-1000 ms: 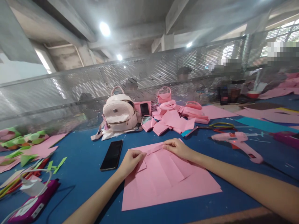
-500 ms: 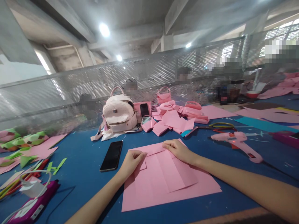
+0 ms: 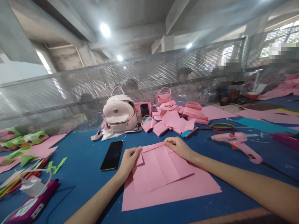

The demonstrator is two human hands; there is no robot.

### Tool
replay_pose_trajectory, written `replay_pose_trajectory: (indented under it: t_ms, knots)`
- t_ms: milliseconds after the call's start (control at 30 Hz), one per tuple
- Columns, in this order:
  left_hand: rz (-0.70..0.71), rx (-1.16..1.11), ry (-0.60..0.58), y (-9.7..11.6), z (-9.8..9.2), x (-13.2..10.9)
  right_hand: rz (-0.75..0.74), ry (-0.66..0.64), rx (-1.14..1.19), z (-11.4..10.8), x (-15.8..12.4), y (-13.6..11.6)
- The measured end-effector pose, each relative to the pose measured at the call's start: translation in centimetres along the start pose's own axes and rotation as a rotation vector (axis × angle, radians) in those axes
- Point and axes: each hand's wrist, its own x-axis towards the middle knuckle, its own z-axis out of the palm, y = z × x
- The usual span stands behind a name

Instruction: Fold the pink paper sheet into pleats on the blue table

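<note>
A creased pink paper piece (image 3: 158, 168) with a folded top strip lies over a larger pink sheet (image 3: 201, 188) on the blue table. My left hand (image 3: 130, 160) pinches its upper left corner, where a small flap hangs below the thumb. At the top edge, my right hand (image 3: 178, 148) grips the same piece between thumb and curled fingers. The lower edge of the creased piece stands slightly off the sheet beneath. To the left of my left hand lies a black phone (image 3: 111, 156).
Behind are a pale backpack (image 3: 120, 115) and a heap of folded pink paper (image 3: 173, 119). At the right lie a pink glue gun (image 3: 240, 144) and scissors (image 3: 221, 126). A purple power strip (image 3: 38, 200) sits at lower left. A perforated metal screen (image 3: 149, 74) crosses the back.
My left hand has moved slightly up and left with the corner of the creased paper. The paper has turned and shifted left a little over the sheet; my right hand has risen slightly.
</note>
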Motion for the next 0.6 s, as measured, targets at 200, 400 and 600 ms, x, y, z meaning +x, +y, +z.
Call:
replay_pose_trajectory:
  t_ms: [200, 400, 600]
  knots:
    - [0.012, -0.029, -0.015, 0.3, 0.0, 0.0, -0.028, 0.041, 0.004, -0.2, 0.1, -0.1]
    - [0.039, 0.012, -0.036, -0.3, 0.0, 0.1, -0.023, 0.034, 0.017, -0.1, -0.3, -0.8]
    - [0.029, 0.025, 0.05, 0.2, -0.3, -0.1, -0.015, 0.016, 0.036, 0.0, -0.3, -0.7]
